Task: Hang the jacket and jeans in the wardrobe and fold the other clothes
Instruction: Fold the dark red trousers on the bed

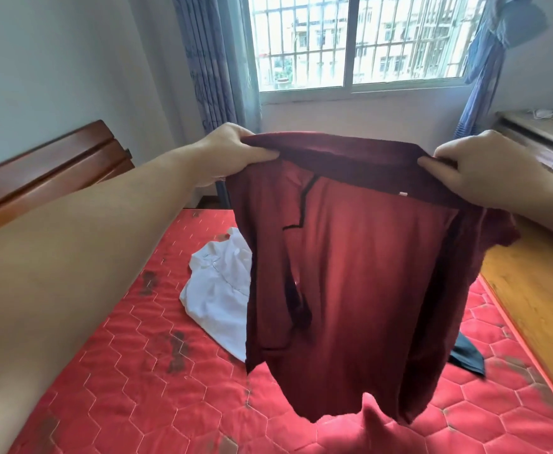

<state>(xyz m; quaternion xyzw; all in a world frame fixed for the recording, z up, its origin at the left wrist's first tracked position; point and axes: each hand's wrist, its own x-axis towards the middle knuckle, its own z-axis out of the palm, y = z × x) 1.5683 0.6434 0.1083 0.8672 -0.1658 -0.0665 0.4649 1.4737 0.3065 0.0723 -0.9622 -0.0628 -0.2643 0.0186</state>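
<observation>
A person's left hand [232, 152] and right hand [478, 165] each pinch a top corner of a dark red, thin-knit garment [343, 263], stretched between them and hanging flat for folding; below the left hand, a crumpled white shirt [216, 290] waits on the red quilted mattress [137, 371].

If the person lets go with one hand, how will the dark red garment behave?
The dark red garment is probably floppy: it hangs limp between the left hand and right hand. It seems thin and light, since window light glows through it. It would likely swing and crumple.
</observation>
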